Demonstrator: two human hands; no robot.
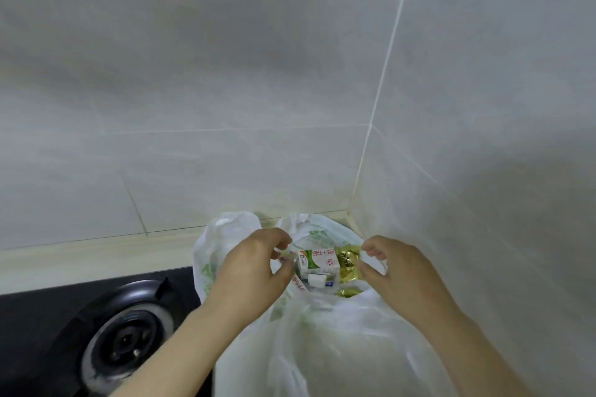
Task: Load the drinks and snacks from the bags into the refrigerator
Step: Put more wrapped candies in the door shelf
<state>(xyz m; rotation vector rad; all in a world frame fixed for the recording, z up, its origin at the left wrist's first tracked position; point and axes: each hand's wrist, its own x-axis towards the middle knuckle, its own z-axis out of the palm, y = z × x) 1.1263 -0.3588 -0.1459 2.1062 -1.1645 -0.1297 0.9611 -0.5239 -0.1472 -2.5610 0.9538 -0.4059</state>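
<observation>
Head view shows my left hand (254,267) and my right hand (396,271) at the mouth of the white plastic bag (322,348). Both have the fingers curled, and each one seems to pinch the thin rim of the bag, so the mouth is spread open between them. Directly between the 2 hands, down inside the bag, lies the milk carton (317,263). It is on its side, and I judge that its long axis runs about across, from 1 hand toward the other. My left fingertips are just beside it, so the left hand is the nearer one for it. The gold packet (348,264) touches the carton on the right, close under my right fingers. Only the loose plastic of the rim stands in the way. A second bag (225,229) is behind my left hand, and the stove burner (129,342) is at the left. The refrigerator is not in view.
</observation>
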